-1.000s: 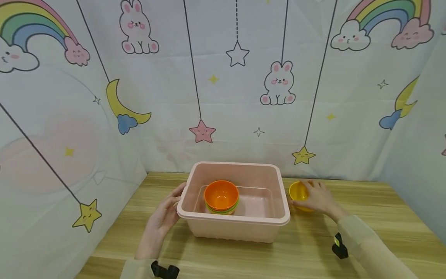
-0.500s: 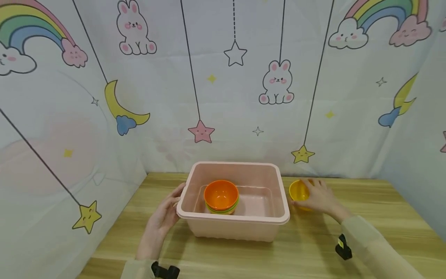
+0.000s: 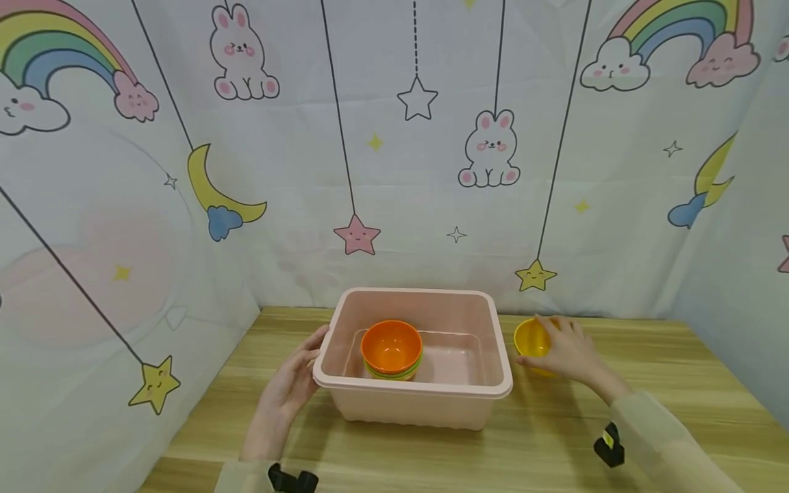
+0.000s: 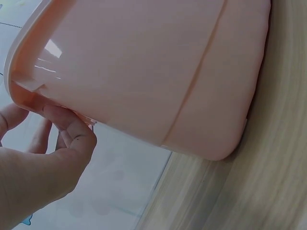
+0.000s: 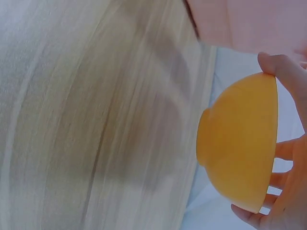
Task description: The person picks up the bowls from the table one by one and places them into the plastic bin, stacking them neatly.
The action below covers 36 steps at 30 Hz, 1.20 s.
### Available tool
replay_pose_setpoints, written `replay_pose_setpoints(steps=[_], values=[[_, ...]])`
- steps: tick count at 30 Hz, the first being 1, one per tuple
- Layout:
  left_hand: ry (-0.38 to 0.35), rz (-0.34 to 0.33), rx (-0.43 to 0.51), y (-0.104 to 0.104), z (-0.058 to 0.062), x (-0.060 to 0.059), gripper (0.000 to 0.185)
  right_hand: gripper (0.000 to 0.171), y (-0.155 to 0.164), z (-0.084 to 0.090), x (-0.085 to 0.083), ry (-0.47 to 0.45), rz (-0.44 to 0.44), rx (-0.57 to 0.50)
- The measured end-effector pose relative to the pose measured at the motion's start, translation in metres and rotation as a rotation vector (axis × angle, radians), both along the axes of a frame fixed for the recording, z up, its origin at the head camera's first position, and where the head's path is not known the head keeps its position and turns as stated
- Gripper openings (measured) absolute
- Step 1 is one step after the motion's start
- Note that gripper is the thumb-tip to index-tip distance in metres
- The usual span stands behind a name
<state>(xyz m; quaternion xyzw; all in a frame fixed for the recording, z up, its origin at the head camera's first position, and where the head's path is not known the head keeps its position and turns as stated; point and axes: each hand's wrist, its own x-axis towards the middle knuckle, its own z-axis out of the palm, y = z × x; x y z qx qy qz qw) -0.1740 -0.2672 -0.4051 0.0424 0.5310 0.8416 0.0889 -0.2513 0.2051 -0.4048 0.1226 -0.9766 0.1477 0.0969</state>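
Note:
A pink plastic basin (image 3: pixel 413 407) stands in the middle of the table. My left hand (image 3: pixel 294 380) holds its left side at the rim; in the left wrist view the thumb (image 4: pixel 62 117) presses against the wall under the lip. Inside the basin, left of centre, an orange bowl (image 3: pixel 392 346) sits nested on a green one (image 3: pixel 401 374). Right of the basin, my right hand (image 3: pixel 570 352) grips a yellow bowl (image 5: pixel 240 141) across its rim, thumb on one side and fingers on the other. Whether this bowl touches the table cannot be made out.
The wood-grain table (image 3: pixel 444 459) runs back to a white cloth backdrop (image 3: pixel 419 178) printed with rabbits, stars and rainbows. Cloth also flanks the table at left and right. A black camera mount (image 3: pixel 609 445) sits on each wrist.
The right hand and the yellow bowl have shifted very slightly to the right. The left hand, basin and stacked bowls keep their places.

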Motion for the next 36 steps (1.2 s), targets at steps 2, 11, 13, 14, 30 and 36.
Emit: replay_pose_setpoints(steps=[2,11,13,14,30,36], values=[[0.01,-0.01,0.003,0.0,0.0,0.0,0.042,0.1,0.0,0.003,0.002,-0.001,-0.004,-0.005],[0.018,-0.01,0.022,-0.001,-0.001,0.0,0.043,0.102,-0.002,0.011,0.008,0.018,-0.004,-0.003],[0.007,-0.009,0.023,-0.001,-0.001,0.0,0.043,0.103,-0.003,0.013,0.01,0.024,-0.004,0.0],[0.005,-0.005,0.021,-0.001,-0.001,0.0,0.043,0.104,-0.003,0.014,0.011,0.026,-0.005,0.002],[-0.001,0.003,0.013,-0.001,-0.001,-0.001,0.042,0.104,-0.012,0.034,0.024,0.047,-0.033,-0.006],[0.004,-0.002,0.019,0.0,0.0,0.0,0.042,0.104,-0.017,0.041,0.027,0.043,-0.03,-0.009]])
